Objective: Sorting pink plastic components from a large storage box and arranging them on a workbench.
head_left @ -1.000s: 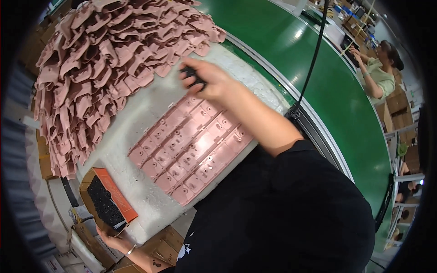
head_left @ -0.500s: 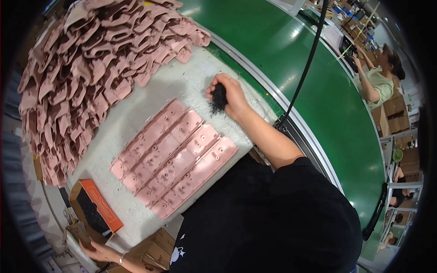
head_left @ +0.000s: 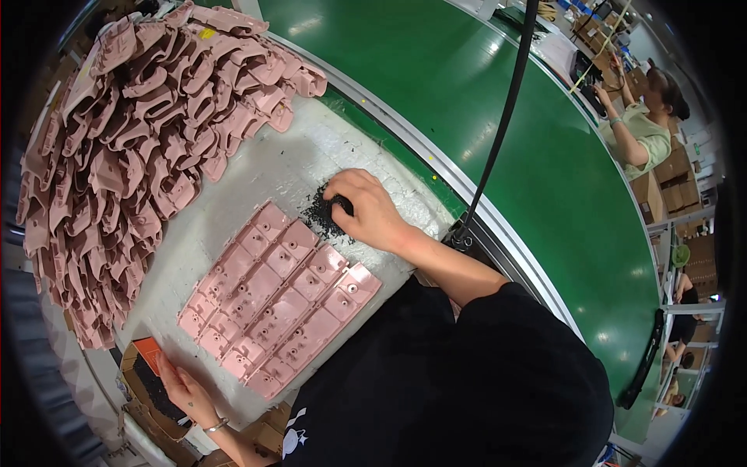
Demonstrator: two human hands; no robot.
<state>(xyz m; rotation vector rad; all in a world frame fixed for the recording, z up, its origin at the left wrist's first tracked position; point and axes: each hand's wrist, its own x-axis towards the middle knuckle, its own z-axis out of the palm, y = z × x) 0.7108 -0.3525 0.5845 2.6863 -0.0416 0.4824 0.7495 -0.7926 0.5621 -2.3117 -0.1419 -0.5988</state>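
Note:
My right hand is curled over a heap of small black pieces on the pale work surface, its fingers bent around part of them. The pieces are too small to tell their exact kind. Just below the heap lie several long pink plastic parts side by side, showing round bosses and holes. At the lower left, my left hand rests against the orange flap of a cardboard box, fingers stretched out. More black pieces fill that box.
A tall stack of pink plastic parts covers the far left of the work surface. A green conveyor belt with a metal rail runs along the right. A black cable hangs over it. Another person works across the belt.
My right hand has come down and left, and the black pieces it carried now spread on the surface. My left hand has moved up onto the box's orange flap, which has tilted.

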